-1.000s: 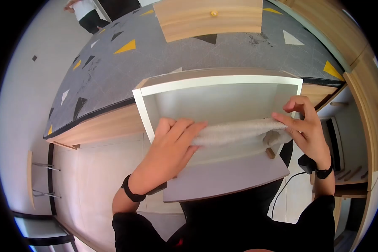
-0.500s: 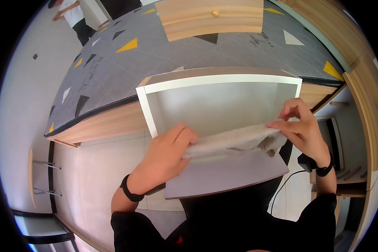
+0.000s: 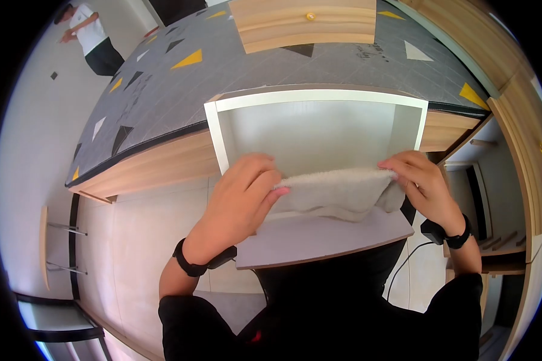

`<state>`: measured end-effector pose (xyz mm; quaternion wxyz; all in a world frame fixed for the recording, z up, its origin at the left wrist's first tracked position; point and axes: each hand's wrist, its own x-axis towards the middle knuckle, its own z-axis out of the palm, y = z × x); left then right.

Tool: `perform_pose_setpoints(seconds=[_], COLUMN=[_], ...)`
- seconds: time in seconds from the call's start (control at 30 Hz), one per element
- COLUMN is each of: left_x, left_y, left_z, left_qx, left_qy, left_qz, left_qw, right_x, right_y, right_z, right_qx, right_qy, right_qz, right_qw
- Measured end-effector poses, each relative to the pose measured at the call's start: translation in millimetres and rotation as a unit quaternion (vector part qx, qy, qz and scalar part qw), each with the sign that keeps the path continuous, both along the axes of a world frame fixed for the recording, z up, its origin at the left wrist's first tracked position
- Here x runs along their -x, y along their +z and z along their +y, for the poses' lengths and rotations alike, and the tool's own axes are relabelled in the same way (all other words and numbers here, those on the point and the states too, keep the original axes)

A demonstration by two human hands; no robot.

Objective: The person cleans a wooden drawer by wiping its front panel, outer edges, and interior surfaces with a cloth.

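Note:
A light grey-white cloth [image 3: 337,191] with a fuzzy edge is stretched between my two hands over the near side of a drawer [image 3: 319,96]. My left hand [image 3: 241,192] pinches its left end between thumb and fingers. At the other end, the fingertips of my right hand [image 3: 418,177] grip the upper corner, and the cloth droops below them. The drawer has white edges and a pale inside. It leans against the bed, its greyish panel [image 3: 325,240] towards my body. Part of the drawer's near wall is hidden behind the cloth.
A wood-grain drawer or box [image 3: 307,30] with a round knob rests on the patterned grey mattress [image 3: 247,66]. Along the right stands a wooden cabinet [image 3: 518,138] with shelves. A black cable [image 3: 406,265] hangs beside my right arm. Far left, another person [image 3: 93,36] stands by the bed.
The cloth has spread more and now hangs lower in the middle. My left hand has risen slightly, and my right hand has dropped a little. The other person appears lower in view.

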<state>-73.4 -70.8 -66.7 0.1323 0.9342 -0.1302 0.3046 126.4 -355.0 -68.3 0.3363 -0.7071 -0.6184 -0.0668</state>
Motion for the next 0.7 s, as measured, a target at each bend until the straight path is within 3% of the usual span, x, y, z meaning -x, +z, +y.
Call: perform_pose_setpoints(seconds=[0.07,0.2,0.27,0.3,0.37,0.6,0.7], left_x=[7.3,12.8,11.1,11.1,12.1,27.1,22.1], left_y=[-0.5,-1.3,-0.9,-0.1,3.4,20.8,33.9], left_z=[-3.5,-1.9,-0.3,1.7,7.0,22.5,32.4], left_qx=[0.045,0.054,0.032,0.031,-0.036,-0.114,-0.094], left_qy=[0.011,0.014,0.031,0.033,0.048,0.103,0.11], left_qz=[0.03,0.015,-0.061,-0.061,-0.066,-0.057,-0.058], left_qw=[0.998,0.998,0.997,0.997,0.996,0.986,0.988], right_x=[7.6,8.6,2.9,-1.5,-13.2,-23.4,-29.1], right_y=[-1.7,-20.5,-26.9,-31.3,-37.2,-6.8,15.2], right_z=[-2.2,4.6,10.3,12.2,12.4,4.6,6.3], right_qx=[0.061,0.06,0.111,0.11,0.132,0.152,0.081], right_qy=[-0.037,-0.046,-0.035,-0.033,-0.021,-0.108,-0.107], right_qz=[0.098,0.121,0.03,0.03,-0.093,-0.147,-0.069], right_qw=[0.993,0.99,0.993,0.993,0.987,0.971,0.989])
